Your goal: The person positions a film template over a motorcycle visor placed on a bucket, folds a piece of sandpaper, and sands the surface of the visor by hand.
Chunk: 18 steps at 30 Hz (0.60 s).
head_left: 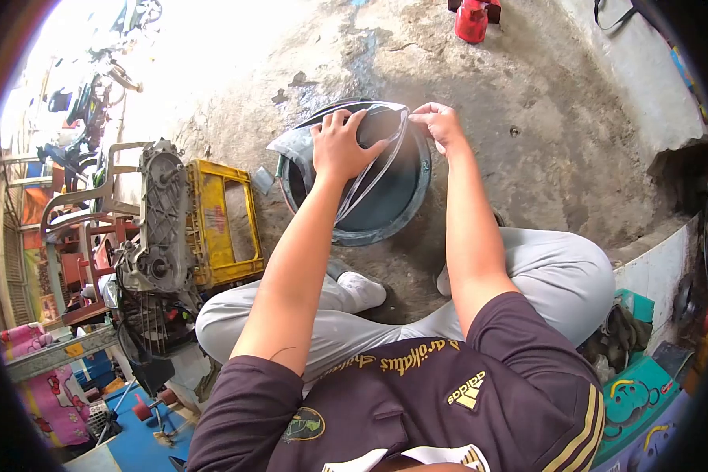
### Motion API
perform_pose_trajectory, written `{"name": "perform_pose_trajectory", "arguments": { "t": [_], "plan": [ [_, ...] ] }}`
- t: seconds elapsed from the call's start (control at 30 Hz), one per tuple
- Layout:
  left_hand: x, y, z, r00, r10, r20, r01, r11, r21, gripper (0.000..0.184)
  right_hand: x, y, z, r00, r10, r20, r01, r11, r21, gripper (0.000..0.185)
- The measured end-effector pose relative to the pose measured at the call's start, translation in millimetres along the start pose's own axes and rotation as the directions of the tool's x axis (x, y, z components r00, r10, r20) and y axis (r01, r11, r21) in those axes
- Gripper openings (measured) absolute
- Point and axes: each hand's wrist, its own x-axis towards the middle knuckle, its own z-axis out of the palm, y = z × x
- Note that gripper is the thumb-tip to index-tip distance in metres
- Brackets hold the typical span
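A round dark basin (374, 234) stands on the ground in front of my crossed legs. Across its top lies a curved panel with a clear, shiny edge (293, 148) and thin pale strips. My left hand (343, 147) rests on this panel with its fingers spread. At the panel's right corner, my right hand (439, 126) pinches the tip of the pale strip between thumb and forefinger. The inside of the basin looks dark blue-grey, and its contents are hard to make out.
A yellow crate (202, 224) and a grey metal engine casing (162, 212) stand to the left. A red object (472, 22) is on the concrete floor at the top. A teal case (633, 401) lies at the lower right, near a low tiled wall (659, 271).
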Motion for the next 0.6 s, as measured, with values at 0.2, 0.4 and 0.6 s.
{"name": "perform_pose_trajectory", "arguments": {
  "t": [0.2,0.4,0.6],
  "plan": [
    [0.6,0.8,-0.2,1.0,-0.003,0.018,0.003,1.0,-0.003,0.078,-6.0,-15.6,4.0,1.0,-0.028,-0.011,0.026,0.984,-0.178,0.014],
    [0.5,1.2,-1.2,1.0,-0.001,0.019,0.001,1.0,0.011,0.078,-2.9,-8.1,15.4,0.995,-0.078,-0.07,0.066,0.986,-0.155,0.014],
    [2.1,0.6,0.1,1.0,-0.006,0.029,0.006,1.0,0.007,0.077,-16.9,-29.6,16.1,1.0,0.01,-0.01,-0.012,0.955,-0.296,0.015]
  ]
}}
